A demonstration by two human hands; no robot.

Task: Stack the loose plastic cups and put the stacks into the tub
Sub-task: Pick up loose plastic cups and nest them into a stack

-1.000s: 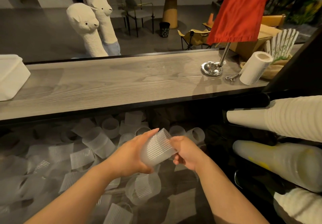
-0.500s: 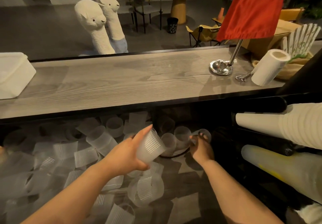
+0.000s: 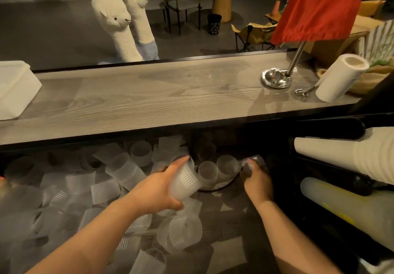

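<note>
I am holding a ribbed, frosted plastic cup [image 3: 186,181] in my left hand [image 3: 155,192], fingers wrapped around its side and thumb under its base, so that it is tilting with its mouth toward one o'clock. My right hand [image 3: 257,181] is reaching out at about one o'clock from the held cup, fingers curling over a small clear cup [image 3: 253,162] at the dark edge of the shelf; I cannot tell whether it is lifted or only being touched.

Between my hands two more frosted cups [image 3: 217,171] are standing side by side, mouths facing me, just beside a dark cable loop [image 3: 215,188]. Loose cups [image 3: 81,188] are lying scattered all over the lower surface from seven to eleven o'clock, most on their sides, some overlapping. One large cup [image 3: 181,233] is lying on its side at six o'clock, right below my left hand.

Above, at twelve o'clock, a grey wooden counter [image 3: 162,94] is running across the view. A white tub [image 3: 15,90] is sitting on it at ten o'clock, well apart from the cups. At two o'clock a paper towel roll [image 3: 339,77] is leaning beside a chrome flag stand [image 3: 277,78] carrying a red flag [image 3: 324,7]. At three o'clock long nested stacks of white cups [image 3: 351,154] are lying sideways.
</note>
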